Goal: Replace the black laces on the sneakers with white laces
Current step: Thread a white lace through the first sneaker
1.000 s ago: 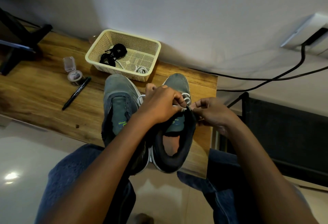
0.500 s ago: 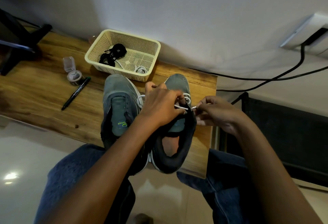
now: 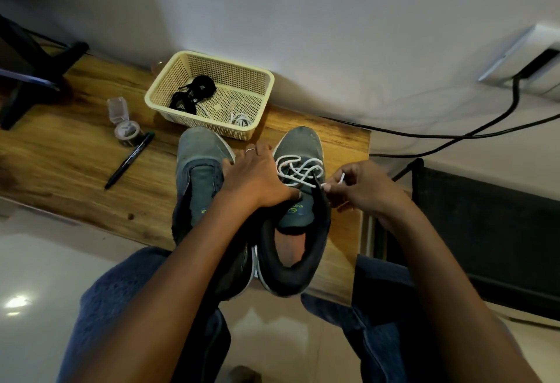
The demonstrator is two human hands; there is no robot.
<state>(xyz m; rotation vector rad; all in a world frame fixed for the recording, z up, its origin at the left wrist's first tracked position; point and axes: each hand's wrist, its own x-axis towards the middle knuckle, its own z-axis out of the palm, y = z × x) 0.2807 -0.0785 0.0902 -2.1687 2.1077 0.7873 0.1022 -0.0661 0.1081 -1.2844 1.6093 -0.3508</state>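
Since half a second ago my right hand (image 3: 360,188) has drawn the white lace (image 3: 298,172) end out rightward, and my left hand (image 3: 257,178) has slid off the eyelets, baring the loose criss-cross. Right fingers pinch the lace tip; left hand holds the right sneaker (image 3: 298,210) at its tongue edge, though I can't quite see the thumb. Both sneakers sit on the wooden table (image 3: 60,164), toes far toward the basket (image 3: 209,94), heels near and overhanging the edge; long axis near-to-far. Left sneaker (image 3: 198,176) looks unlaced. Risks, I'd judge: pulling hard bunches those slack loops unevenly, the tip slips my pinch, or the overhanging shoe tips off the table.
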